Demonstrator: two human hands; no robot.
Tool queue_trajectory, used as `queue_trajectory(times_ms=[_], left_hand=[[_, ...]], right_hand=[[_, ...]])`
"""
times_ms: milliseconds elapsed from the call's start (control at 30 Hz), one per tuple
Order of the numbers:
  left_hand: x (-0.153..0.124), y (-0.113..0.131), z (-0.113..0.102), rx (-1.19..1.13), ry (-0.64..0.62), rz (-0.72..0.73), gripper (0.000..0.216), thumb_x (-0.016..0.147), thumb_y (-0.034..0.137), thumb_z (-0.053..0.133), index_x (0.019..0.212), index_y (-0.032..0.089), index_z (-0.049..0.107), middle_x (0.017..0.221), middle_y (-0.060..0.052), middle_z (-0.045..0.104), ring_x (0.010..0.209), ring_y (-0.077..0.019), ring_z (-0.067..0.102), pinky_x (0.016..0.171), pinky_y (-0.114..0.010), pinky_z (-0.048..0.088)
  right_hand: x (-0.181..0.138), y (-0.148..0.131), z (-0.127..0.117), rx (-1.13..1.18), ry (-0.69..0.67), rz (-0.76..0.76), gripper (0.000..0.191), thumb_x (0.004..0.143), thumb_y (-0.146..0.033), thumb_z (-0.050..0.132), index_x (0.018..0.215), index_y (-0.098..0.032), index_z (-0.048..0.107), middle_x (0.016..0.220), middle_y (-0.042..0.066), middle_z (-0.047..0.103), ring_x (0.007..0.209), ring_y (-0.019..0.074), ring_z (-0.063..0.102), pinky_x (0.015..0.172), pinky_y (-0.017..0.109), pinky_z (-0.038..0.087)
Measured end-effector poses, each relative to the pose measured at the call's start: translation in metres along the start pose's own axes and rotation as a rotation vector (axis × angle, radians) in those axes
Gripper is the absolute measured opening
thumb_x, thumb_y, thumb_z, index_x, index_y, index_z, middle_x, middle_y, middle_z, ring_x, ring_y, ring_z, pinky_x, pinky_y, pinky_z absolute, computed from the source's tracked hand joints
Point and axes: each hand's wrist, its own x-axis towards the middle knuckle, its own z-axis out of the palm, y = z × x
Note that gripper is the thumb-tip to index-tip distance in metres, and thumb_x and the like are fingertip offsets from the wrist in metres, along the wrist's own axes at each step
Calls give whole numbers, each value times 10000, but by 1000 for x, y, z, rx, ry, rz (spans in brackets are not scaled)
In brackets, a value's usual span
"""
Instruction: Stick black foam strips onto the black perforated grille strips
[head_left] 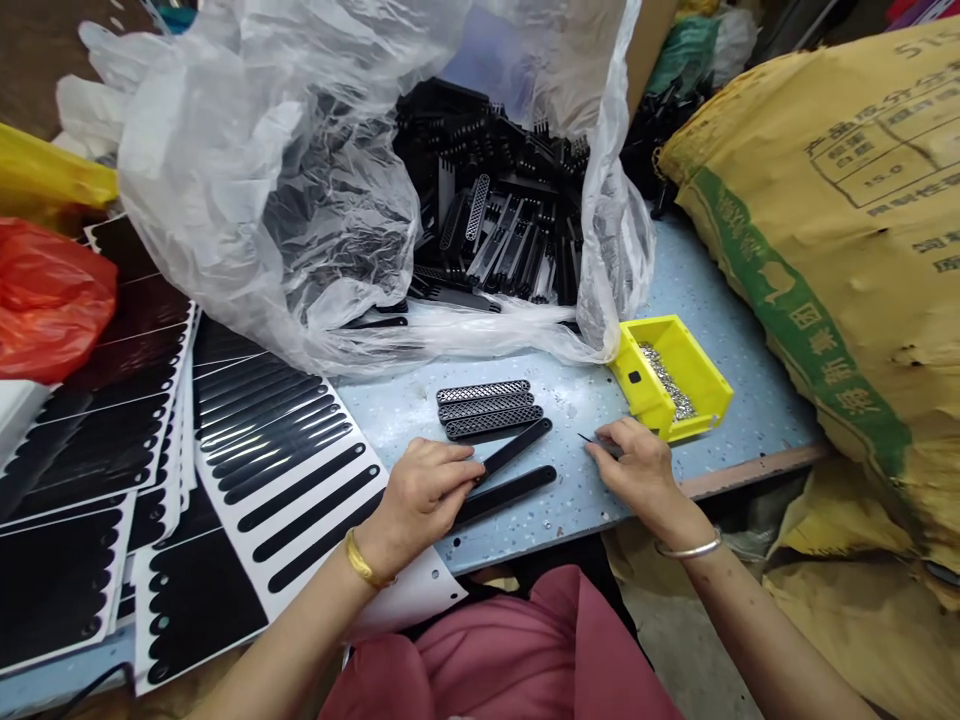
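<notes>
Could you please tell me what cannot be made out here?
Head view: thin tool, all but its tip covered by the right hand.
Head view: silver bits in the yellow bin, too small to identify.
Head view: near ends of the black strips, hidden under the left hand.

Smooth black strips [517,490] under left hand [420,495]: matt plastic. Perforated strips [487,408] just beyond: textured plastic. Yellow bin [645,395] beside right hand [637,470]: glossy plastic, shiny metal bits [667,380] inside. Bag [262,180] further out: crinkled clear film. Tabletop [585,500]: speckled, worn.
</notes>
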Motion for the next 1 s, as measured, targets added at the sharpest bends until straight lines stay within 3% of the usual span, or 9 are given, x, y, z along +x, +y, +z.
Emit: queue_trajectory(times_ms=[100,200,300,400,567,833,1000], left_hand=[[1,4,-2,150,-21,77,242,858,89,522,919,222,715,1018,-75,739,859,-207,672,762,-375,471],[4,8,-4,201,-42,91,246,868,86,506,905,218,710,1006,-77,737,853,-204,663,763,-374,459],[7,9,-4,127,-20,61,213,874,105,518,894,209,703,896,-52,746,790,-174,673,737,-343,464],[9,9,-4,15,10,-6,163,856,131,561,869,216,699,841,-25,751,737,-158,682,719,-325,477],[9,12,-3,-132,25,-104,167,829,120,571,840,216,706,802,-11,749,735,-156,690,727,-315,495],[7,13,-4,-168,-32,-108,203,837,114,538,897,212,705,858,-33,758,767,-171,689,759,-335,502],[1,12,1,-68,12,-190,295,762,224,660,1054,175,666,866,-60,747,727,-194,679,699,-333,518]], right_hand=[[12,-10,-7,57,28,-60,111,802,-255,670,847,-163,712,749,62,662,717,205,620,666,322,469],[26,-28,-11,171,9,-146,89,808,-238,677,843,-168,720,711,45,637,678,180,607,634,294,464],[33,-56,-12,328,-48,-179,61,817,-212,669,831,-163,701,660,11,593,571,131,550,557,252,432],[29,-89,-12,432,-133,-227,60,826,-207,655,782,-167,659,655,7,575,588,133,528,554,250,416],[13,-132,-3,319,-149,-276,135,855,-140,554,733,-154,610,698,51,564,665,175,522,601,292,398],[4,-139,13,287,-76,-232,275,831,-34,424,618,-187,506,626,35,484,589,164,458,563,302,338],[6,-140,18,314,-13,-173,279,861,-62,422,626,-194,494,616,25,469,576,155,442,555,301,324]])
